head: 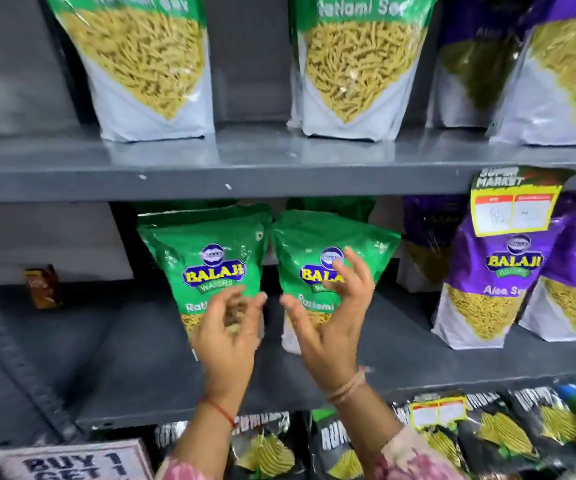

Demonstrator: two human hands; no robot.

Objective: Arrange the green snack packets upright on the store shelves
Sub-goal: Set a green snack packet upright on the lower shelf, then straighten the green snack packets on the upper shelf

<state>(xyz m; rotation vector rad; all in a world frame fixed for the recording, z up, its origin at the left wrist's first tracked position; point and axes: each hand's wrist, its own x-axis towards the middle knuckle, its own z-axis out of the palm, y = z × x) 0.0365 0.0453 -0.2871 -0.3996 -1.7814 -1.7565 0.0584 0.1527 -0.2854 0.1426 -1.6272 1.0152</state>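
Two green Balaji snack packets stand upright side by side on the middle shelf [141,372]: the left packet [207,258] and the right packet [317,244]. More green packets show behind them. My left hand [227,337] hovers in front of the left packet's lower part, fingers curled and apart, holding nothing. My right hand [331,327] is raised in front of the right packet, fingers spread, close to it but not gripping. Two larger green packets [141,64] [356,67] stand upright on the upper shelf [245,168].
Purple Balaji packets [491,285] stand at the right of the middle shelf and upper shelf [567,71]. A yellow price tag [515,209] hangs from the upper shelf edge. A small brown box [42,287] sits far left. Black snack packets [498,434] fill the shelf below.
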